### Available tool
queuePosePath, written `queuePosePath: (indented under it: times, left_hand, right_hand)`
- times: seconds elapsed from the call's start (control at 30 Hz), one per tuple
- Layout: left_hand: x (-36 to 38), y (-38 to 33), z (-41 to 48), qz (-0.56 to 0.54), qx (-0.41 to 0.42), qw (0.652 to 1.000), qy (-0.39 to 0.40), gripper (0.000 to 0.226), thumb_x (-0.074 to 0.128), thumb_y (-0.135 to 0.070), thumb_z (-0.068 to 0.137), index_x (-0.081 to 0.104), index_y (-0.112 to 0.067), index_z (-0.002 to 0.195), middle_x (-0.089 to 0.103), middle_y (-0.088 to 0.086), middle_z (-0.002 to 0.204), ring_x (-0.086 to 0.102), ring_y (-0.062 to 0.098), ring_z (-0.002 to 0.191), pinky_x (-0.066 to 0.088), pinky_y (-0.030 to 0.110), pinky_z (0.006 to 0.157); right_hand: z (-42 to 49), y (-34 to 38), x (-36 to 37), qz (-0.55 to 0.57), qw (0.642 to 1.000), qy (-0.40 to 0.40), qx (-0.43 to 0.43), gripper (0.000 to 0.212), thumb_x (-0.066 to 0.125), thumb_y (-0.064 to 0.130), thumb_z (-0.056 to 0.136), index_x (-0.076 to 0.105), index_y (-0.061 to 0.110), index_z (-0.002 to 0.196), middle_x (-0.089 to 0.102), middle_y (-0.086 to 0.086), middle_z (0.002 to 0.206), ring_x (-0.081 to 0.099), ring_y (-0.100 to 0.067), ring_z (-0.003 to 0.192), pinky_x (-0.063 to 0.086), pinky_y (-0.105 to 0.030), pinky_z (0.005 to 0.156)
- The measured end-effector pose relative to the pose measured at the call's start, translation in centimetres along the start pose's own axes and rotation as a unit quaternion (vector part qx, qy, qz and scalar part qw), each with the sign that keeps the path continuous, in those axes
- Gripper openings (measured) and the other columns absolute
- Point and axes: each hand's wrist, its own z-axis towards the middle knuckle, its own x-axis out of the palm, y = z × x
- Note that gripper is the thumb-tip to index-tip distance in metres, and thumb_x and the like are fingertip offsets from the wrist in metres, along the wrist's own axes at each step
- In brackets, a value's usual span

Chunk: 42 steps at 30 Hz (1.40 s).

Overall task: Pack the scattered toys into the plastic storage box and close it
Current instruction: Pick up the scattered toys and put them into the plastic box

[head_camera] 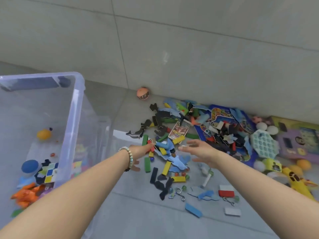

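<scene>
I see the left hand [140,151], a bead bracelet [129,156] on its wrist, reaching into the near edge of the toy pile [170,152] at the middle of the frame. Its fingertips are buried among red and green blocks, so I cannot tell whether it grips anything. The right hand [202,152] hovers just right of it, fingers spread and holding nothing. The pile of blocks, puzzle pieces and marbles runs along the floor [138,213] toward the right edge, past a mint bubble toy [263,144]. An orange ball [143,93] sits against the wall [172,40], above the pile. The clear plastic storage box [76,107] stands at the left of the frame, lidless, with a yellow ball [44,134] and a checkered cube [49,172] inside.
</scene>
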Motion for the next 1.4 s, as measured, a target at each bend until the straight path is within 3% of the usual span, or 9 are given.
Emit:
queuePosePath:
  times: [0.17, 0.3, 0.47, 0.67, 0.83, 1.0, 1.17, 1.27, 1.4]
  left_hand:
    - [0.8, 0.6, 5.9, -0.031, 0.013, 0.999, -0.042, 0.109, 0.062, -0.076, 0.059, 0.022, -0.02, 0.143, 0.041, 0.015, 0.139, 0.052, 0.035, 0.115, 0.047, 0.051, 0.094]
    - [2.3, 0.7, 7.4, -0.049, 0.067, 0.996, -0.035, 0.065, 0.06, -0.064, 0.075, 0.048, -0.012, 0.112, 0.059, 0.008, 0.104, 0.062, 0.027, 0.093, 0.053, 0.042, 0.087]
    - [4.4, 0.0, 7.5, -0.147, 0.069, 0.986, 0.045, 0.042, 0.055, -0.04, 0.09, 0.041, -0.016, 0.122, 0.057, 0.006, 0.121, 0.061, 0.03, 0.106, 0.052, 0.039, 0.088]
    - [5.1, -0.1, 7.9, -0.192, 0.094, 0.975, 0.066, 0.026, 0.056, -0.029, 0.092, 0.046, -0.022, 0.114, 0.052, 0.009, 0.13, 0.056, 0.031, 0.115, 0.053, 0.043, 0.088]
    - [5.2, -0.2, 7.4, -0.232, 0.085, 0.965, 0.086, 0.035, 0.049, -0.025, 0.096, 0.046, -0.018, 0.13, 0.059, 0.007, 0.118, 0.062, 0.03, 0.105, 0.052, 0.037, 0.082]
    - [5.3, 0.1, 7.2, -0.27, 0.094, 0.953, 0.098, 0.028, 0.041, -0.017, 0.099, 0.051, -0.012, 0.125, 0.063, 0.007, 0.099, 0.062, 0.025, 0.09, 0.05, 0.035, 0.089]
    - [5.7, 0.1, 7.2, -0.274, 0.116, 0.95, 0.092, 0.026, 0.042, -0.009, 0.098, 0.053, -0.01, 0.121, 0.063, 0.007, 0.089, 0.059, 0.016, 0.074, 0.054, 0.024, 0.067]
    - [6.2, -0.1, 6.9, -0.28, 0.116, 0.948, 0.097, 0.026, 0.038, -0.011, 0.1, 0.055, -0.011, 0.12, 0.064, 0.008, 0.09, 0.061, 0.016, 0.076, 0.055, 0.023, 0.063]
    - [6.0, -0.2, 6.8, -0.293, 0.099, 0.945, 0.108, 0.027, 0.037, -0.014, 0.101, 0.054, -0.012, 0.121, 0.065, 0.007, 0.095, 0.063, 0.018, 0.084, 0.054, 0.027, 0.074]
  right_hand:
    - [5.8, -0.8, 2.0, 0.106, 0.991, -0.078, -0.017, 0.079, 0.074, 0.031, 0.078, 0.03, 0.013, 0.14, 0.042, -0.01, 0.14, 0.054, -0.021, 0.108, 0.046, -0.038, 0.095]
    - [7.9, -0.6, 3.4, 0.154, 0.981, -0.111, -0.038, 0.057, 0.075, 0.026, 0.078, 0.037, 0.017, 0.119, 0.051, -0.009, 0.129, 0.058, -0.022, 0.097, 0.049, -0.032, 0.078]
    - [8.6, -0.9, 4.7, 0.129, 0.985, -0.095, -0.063, 0.047, 0.072, 0.024, 0.08, 0.035, 0.02, 0.109, 0.053, -0.004, 0.087, 0.046, -0.013, 0.052, 0.039, -0.019, 0.041]
    - [9.1, -1.3, 5.1, 0.098, 0.989, -0.051, -0.096, 0.019, 0.067, 0.034, 0.083, 0.051, 0.03, 0.093, 0.053, -0.003, 0.085, 0.05, -0.014, 0.068, 0.043, -0.027, 0.061]
    - [9.1, -1.3, 5.6, 0.052, 0.991, -0.044, -0.112, 0.024, 0.061, 0.034, 0.088, 0.057, 0.023, 0.109, 0.055, -0.001, 0.105, 0.054, -0.016, 0.097, 0.046, -0.03, 0.089]
    - [8.8, -1.5, 5.7, 0.091, 0.988, -0.047, -0.114, 0.023, 0.059, 0.032, 0.09, 0.058, 0.02, 0.11, 0.057, 0.0, 0.108, 0.056, -0.016, 0.097, 0.048, -0.021, 0.069]
    - [8.2, -1.1, 6.3, 0.165, 0.981, -0.017, -0.097, 0.029, 0.046, 0.044, 0.094, 0.056, 0.022, 0.11, 0.058, 0.01, 0.1, 0.057, -0.005, 0.075, 0.049, -0.015, 0.054]
    - [8.3, -1.5, 6.7, 0.184, 0.976, -0.039, -0.114, 0.021, 0.056, 0.034, 0.092, 0.057, 0.019, 0.108, 0.059, 0.004, 0.099, 0.056, -0.011, 0.087, 0.046, -0.014, 0.063]
    - [8.2, -2.1, 6.9, 0.182, 0.976, -0.043, -0.11, 0.01, 0.061, 0.022, 0.09, 0.057, 0.027, 0.098, 0.061, -0.011, 0.109, 0.06, -0.021, 0.088, 0.054, -0.035, 0.077]
